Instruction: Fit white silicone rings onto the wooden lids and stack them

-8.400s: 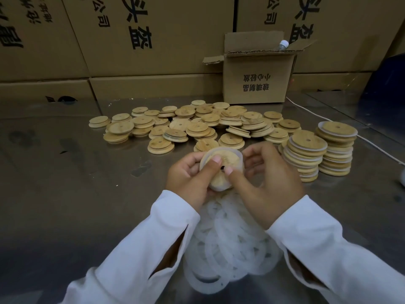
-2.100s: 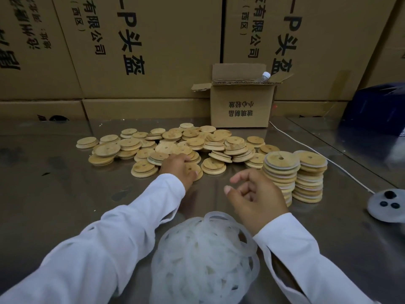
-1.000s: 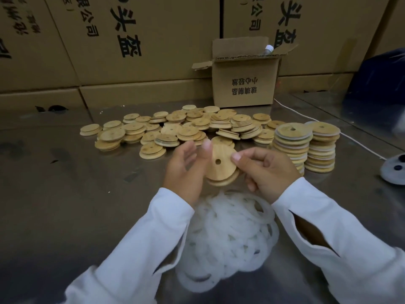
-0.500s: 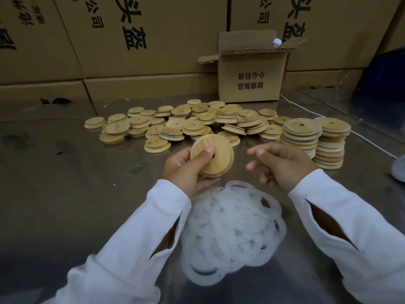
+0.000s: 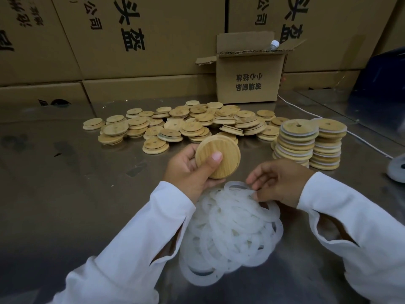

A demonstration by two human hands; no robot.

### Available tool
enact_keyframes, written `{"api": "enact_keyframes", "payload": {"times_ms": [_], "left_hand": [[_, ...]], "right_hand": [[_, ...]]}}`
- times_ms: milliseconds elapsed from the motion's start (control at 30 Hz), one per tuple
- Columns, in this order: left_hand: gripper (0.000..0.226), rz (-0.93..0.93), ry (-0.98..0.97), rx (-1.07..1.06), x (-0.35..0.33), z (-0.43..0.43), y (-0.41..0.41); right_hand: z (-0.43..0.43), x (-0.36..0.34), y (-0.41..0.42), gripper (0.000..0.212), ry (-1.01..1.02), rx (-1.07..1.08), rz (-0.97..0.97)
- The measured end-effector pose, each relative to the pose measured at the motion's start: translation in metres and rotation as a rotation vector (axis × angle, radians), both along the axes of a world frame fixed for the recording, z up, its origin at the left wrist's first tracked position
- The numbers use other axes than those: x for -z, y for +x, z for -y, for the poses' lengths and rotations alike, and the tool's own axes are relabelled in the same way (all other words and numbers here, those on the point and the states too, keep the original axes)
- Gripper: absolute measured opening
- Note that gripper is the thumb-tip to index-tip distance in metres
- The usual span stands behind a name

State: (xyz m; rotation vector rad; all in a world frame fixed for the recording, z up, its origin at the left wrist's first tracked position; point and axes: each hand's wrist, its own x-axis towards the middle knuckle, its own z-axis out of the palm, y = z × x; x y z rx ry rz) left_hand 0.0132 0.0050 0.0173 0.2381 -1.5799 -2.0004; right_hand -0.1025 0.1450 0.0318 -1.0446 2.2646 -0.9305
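One wooden lid (image 5: 217, 160) is sitting gripped in the left hand (image 5: 188, 172), thumb pressing across its face, up and to the left of the right hand (image 5: 279, 183). The right hand is reaching nearer the silicone ring pile (image 5: 230, 229), curled fingertips pinching the topmost silicone ring (image 5: 234, 183) just beneath them.

Above the worktop (image 5: 65, 194) one wooden lid (image 5: 229, 150) is held, and on it are two stacks of ringed lids (image 5: 294, 142), several dozen loose lids (image 5: 186, 126), one heap of white rings (image 5: 230, 227) too tangled to count, and one open carton (image 5: 249, 84).
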Motion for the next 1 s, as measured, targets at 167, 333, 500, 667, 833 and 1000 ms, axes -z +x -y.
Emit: {"api": "enact_keyframes", "payload": {"times_ms": [167,333,500,667,833,1000], "left_hand": [[0.023,0.010,-0.018,0.003,0.0009,0.0006,-0.0001],[0.036,0.009,-0.004,0.007,0.0012,0.0008,0.0008],[0.037,0.007,0.040,0.014,0.0004,0.0018,0.0010],[0.032,0.018,0.084,0.015,-0.0001,0.0031,0.0018],[0.022,0.031,0.107,0.005,0.0000,0.0033,0.0021],[0.023,0.047,0.128,0.002,-0.0009,0.0037,0.0026]], "right_hand": [[0.0005,0.0036,-0.0002,0.017,0.011,0.024,-0.057],[0.0005,0.0056,0.0005,0.016,-0.012,0.020,-0.087],[-0.0002,0.0075,-0.0008,0.015,-0.063,0.018,-0.128],[0.0023,0.0104,0.0002,0.016,-0.071,-0.023,-0.150],[0.0000,0.0072,-0.0024,0.015,-0.127,-0.015,-0.137],[-0.0013,0.0021,-0.0003,0.017,-0.294,0.037,-0.093]]}}
